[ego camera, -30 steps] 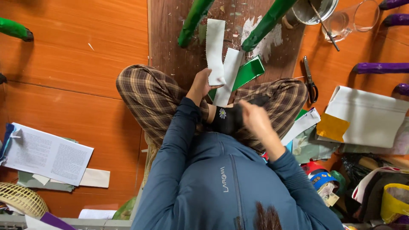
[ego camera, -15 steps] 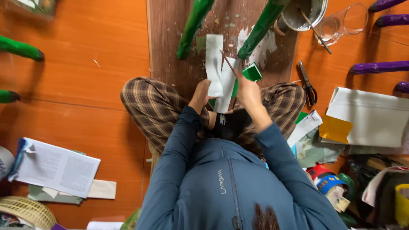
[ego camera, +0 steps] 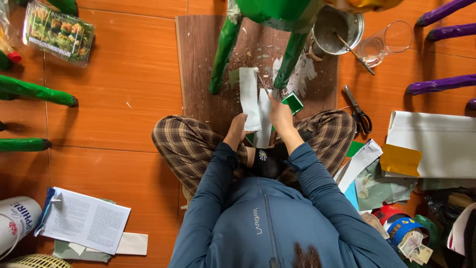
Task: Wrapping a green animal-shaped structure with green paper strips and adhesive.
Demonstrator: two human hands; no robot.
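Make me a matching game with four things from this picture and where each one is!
Things:
1. scissors
2. drinking glass
3. booklet
4. paper strips

Places:
A. bottom left, on the floor
B. in the person's left hand, over the board
C. top right, lying beside the metal pot
D. on the floor by the right knee

Pairs: 1-D, 2-C, 3-A, 4-B

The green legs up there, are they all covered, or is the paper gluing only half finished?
Both green legs on the brown board look fully covered. In hand: the left hand holds white paper strips while the right hand brushes them. Left: the strips are not yet stuck on; more paper lies nearby.
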